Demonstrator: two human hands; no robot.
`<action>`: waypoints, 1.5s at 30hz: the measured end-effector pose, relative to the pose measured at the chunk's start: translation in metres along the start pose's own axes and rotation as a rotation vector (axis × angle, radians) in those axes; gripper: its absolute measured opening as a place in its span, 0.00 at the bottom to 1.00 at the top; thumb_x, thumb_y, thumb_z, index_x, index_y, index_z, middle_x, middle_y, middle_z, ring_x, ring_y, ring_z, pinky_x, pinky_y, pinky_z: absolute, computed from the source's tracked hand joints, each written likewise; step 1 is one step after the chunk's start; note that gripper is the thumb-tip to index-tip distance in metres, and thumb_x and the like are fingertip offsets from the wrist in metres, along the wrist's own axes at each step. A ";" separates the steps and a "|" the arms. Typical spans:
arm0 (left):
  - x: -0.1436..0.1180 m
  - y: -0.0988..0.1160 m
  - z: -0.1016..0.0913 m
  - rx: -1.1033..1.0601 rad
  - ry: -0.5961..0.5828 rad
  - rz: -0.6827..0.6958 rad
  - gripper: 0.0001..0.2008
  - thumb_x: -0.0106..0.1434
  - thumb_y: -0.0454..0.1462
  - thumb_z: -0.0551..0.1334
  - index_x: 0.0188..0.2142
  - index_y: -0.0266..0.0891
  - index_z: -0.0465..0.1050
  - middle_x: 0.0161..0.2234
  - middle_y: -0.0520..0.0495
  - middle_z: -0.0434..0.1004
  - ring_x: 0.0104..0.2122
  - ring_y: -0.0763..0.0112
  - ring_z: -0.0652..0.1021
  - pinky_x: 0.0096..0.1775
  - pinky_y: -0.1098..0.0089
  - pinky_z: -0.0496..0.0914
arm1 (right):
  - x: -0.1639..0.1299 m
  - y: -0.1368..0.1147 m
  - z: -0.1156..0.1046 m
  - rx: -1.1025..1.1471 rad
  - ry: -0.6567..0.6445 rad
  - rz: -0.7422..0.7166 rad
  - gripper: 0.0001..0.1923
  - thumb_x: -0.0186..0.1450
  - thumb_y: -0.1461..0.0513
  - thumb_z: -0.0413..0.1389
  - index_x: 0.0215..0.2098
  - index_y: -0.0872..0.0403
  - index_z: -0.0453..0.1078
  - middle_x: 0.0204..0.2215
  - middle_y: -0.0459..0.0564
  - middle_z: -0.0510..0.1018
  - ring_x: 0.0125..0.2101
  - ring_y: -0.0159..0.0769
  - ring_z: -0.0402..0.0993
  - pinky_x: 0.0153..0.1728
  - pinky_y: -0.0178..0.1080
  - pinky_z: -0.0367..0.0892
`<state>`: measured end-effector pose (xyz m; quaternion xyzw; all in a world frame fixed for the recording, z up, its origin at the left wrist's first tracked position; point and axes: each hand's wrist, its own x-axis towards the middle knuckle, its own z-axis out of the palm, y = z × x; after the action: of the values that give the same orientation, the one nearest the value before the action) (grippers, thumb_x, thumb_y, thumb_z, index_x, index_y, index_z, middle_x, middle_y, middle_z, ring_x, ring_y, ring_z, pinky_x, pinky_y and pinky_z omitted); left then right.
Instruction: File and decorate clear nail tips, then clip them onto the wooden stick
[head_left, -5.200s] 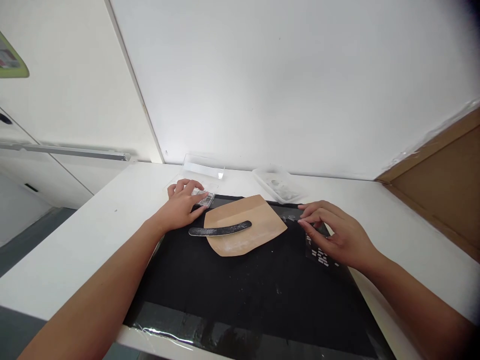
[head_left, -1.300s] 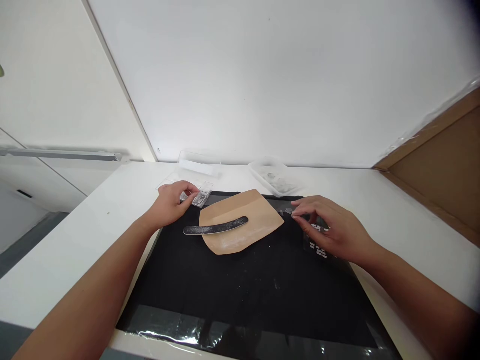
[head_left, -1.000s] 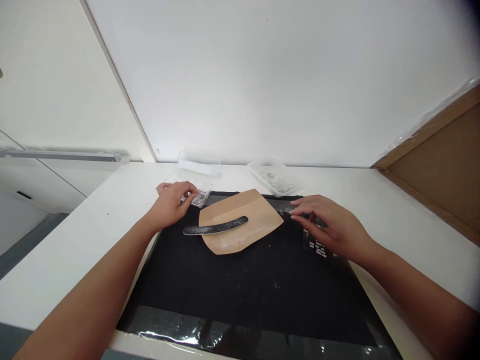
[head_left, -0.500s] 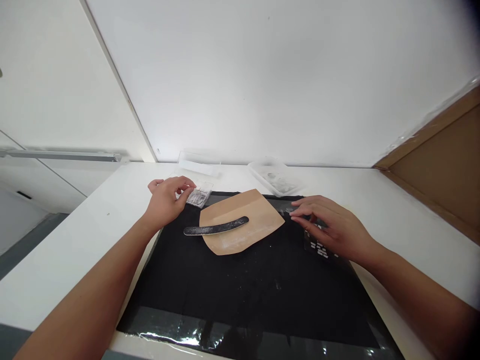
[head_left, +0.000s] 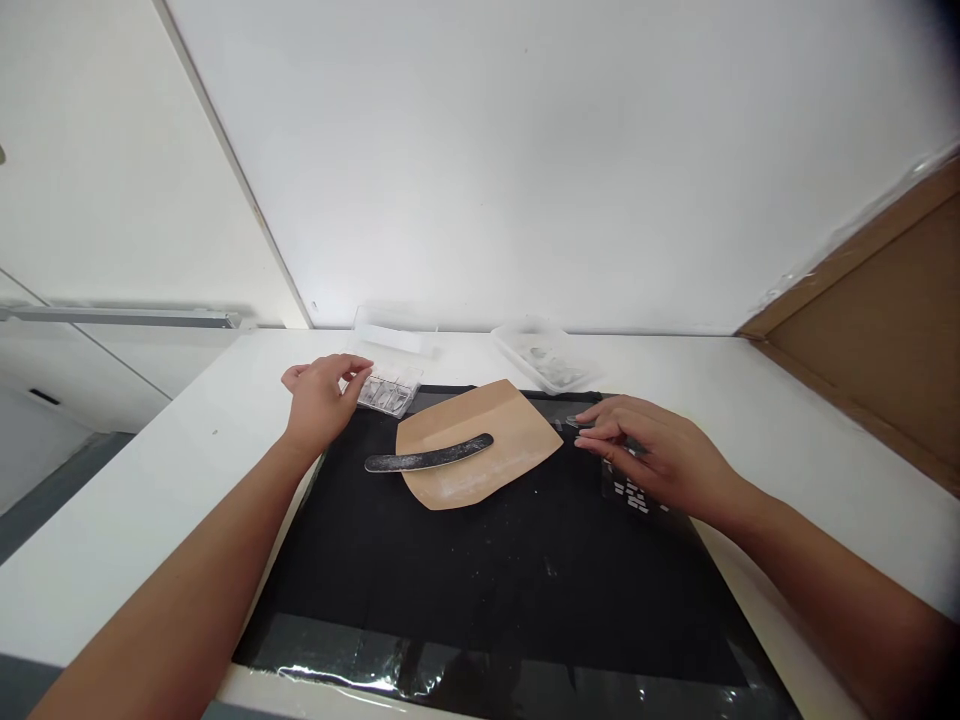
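Observation:
My left hand [head_left: 319, 400] hovers at the black mat's [head_left: 487, 570] far left corner, fingers loosely curled and apart, the fingertips just left of a clear compartment box [head_left: 388, 390]. My right hand [head_left: 652, 455] lies low on the mat's right side, with its fingertips at some small clear pieces [head_left: 576, 422]. Its palm covers part of a black card with white marks [head_left: 631, 492]. I cannot tell whether it pinches one of the pieces. Between the hands a tan sheet [head_left: 495, 440] lies on the mat, and a dark curved file [head_left: 427, 458] rests across it.
A clear shallow tray [head_left: 544, 362] with small bits stands at the back, beside a clear lid [head_left: 394, 335] near the wall. The white tabletop [head_left: 787, 420] reaches a brown board [head_left: 877, 330] at the right. Shiny film covers the mat's near edge.
My left hand has drawn back to the left, off the compartment box it was touching. My right hand has stayed at the small clear pieces. The view has shifted slightly.

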<state>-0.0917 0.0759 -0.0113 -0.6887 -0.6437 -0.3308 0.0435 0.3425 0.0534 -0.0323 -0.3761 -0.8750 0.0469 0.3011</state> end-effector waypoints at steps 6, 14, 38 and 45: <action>-0.002 0.003 -0.001 0.018 0.002 0.044 0.09 0.72 0.40 0.60 0.44 0.47 0.80 0.44 0.50 0.86 0.44 0.60 0.82 0.55 0.52 0.56 | 0.001 -0.003 -0.003 0.016 -0.011 0.007 0.07 0.72 0.54 0.58 0.38 0.46 0.75 0.41 0.48 0.83 0.46 0.44 0.81 0.39 0.46 0.76; -0.003 0.003 0.000 -0.009 -0.042 0.056 0.09 0.71 0.40 0.60 0.43 0.48 0.80 0.40 0.52 0.85 0.43 0.60 0.82 0.54 0.52 0.56 | 0.005 -0.012 -0.004 0.189 0.086 0.174 0.10 0.71 0.51 0.59 0.38 0.46 0.75 0.43 0.52 0.82 0.50 0.48 0.79 0.37 0.46 0.77; -0.016 0.017 0.010 -0.046 -0.158 0.163 0.09 0.71 0.42 0.63 0.40 0.51 0.84 0.42 0.49 0.86 0.48 0.55 0.78 0.58 0.46 0.50 | 0.007 0.014 0.005 0.581 0.519 0.700 0.16 0.67 0.46 0.63 0.36 0.49 0.75 0.41 0.53 0.84 0.37 0.41 0.82 0.26 0.38 0.78; -0.018 0.019 0.010 -0.033 -0.165 0.202 0.10 0.73 0.41 0.61 0.41 0.51 0.84 0.47 0.47 0.84 0.48 0.57 0.78 0.57 0.47 0.51 | 0.008 0.011 0.002 0.508 0.486 0.631 0.16 0.66 0.46 0.64 0.35 0.49 0.78 0.38 0.52 0.83 0.34 0.40 0.80 0.26 0.39 0.76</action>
<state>-0.0697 0.0621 -0.0212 -0.7755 -0.5669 -0.2776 0.0124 0.3438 0.0669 -0.0327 -0.5383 -0.5831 0.2592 0.5505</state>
